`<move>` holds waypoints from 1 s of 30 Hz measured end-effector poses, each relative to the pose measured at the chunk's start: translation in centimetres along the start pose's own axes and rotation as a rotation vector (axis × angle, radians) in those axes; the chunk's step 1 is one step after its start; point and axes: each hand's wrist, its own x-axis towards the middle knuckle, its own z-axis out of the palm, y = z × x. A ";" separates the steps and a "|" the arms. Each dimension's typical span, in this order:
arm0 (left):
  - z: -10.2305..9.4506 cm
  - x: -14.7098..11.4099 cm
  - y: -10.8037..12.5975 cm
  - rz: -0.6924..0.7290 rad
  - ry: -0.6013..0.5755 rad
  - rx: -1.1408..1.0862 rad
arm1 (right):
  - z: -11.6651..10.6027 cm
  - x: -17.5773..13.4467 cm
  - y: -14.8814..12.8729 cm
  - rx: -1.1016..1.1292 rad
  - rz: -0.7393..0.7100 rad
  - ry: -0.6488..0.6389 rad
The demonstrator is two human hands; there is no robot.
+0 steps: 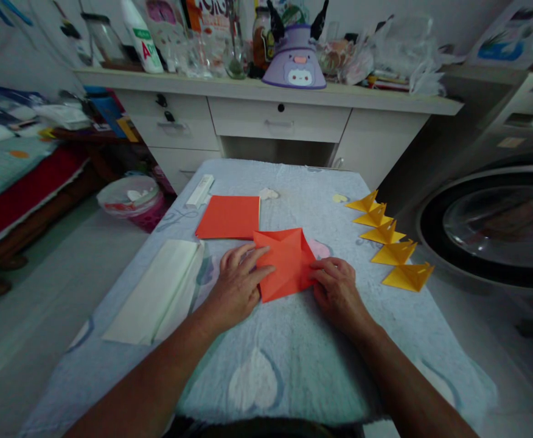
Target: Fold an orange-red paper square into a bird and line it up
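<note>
Five yellow folds (pixel 382 233) at right look done, the stack (pixel 230 217) left of centre unfolded, and the spread left hand (pixel 236 281) and pinching right hand (pixel 337 291) steady a part-folded sheet (pixel 285 264).

A white bottle (pixel 141 41) stands towards the left end of the desk (pixel 385 104), a purple bear-faced object (pixel 296 59) by its front edge, a clear plastic bag (pixel 419 45) near its right corner.

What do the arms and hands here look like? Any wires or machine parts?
No machine parts show: the ungloved human left hand and ungloved human right hand join a bare left forearm and bare right forearm. I see no sleeves, watch, bracelet, cables or printed markings.
</note>
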 end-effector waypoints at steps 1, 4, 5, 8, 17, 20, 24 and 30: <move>-0.1 0.0 0.2 0.019 0.004 0.019 | 0.0 0.0 0.0 0.005 -0.004 0.000; -0.1 0.2 0.8 0.087 -0.002 0.023 | 0.0 0.0 0.1 0.009 -0.017 -0.005; 0.0 0.3 1.0 0.116 -0.013 0.007 | 0.1 0.0 0.2 0.008 -0.019 -0.012; 0.6 0.5 1.1 0.194 -0.043 -0.061 | 0.0 0.0 0.5 -0.006 -0.018 -0.033; 0.6 0.3 1.1 0.074 -0.072 -0.255 | -1.4 -0.6 1.0 -0.066 -0.013 -0.089; 0.5 0.4 1.2 0.075 -0.076 -0.274 | -1.4 -1.2 0.9 -0.018 0.020 -0.084; 0.6 0.2 1.6 0.147 -0.030 -0.227 | -1.0 -1.6 0.6 0.029 0.027 -0.015; 0.4 0.0 2.4 0.130 -0.057 -0.313 | -0.2 -1.7 1.0 0.083 0.013 0.012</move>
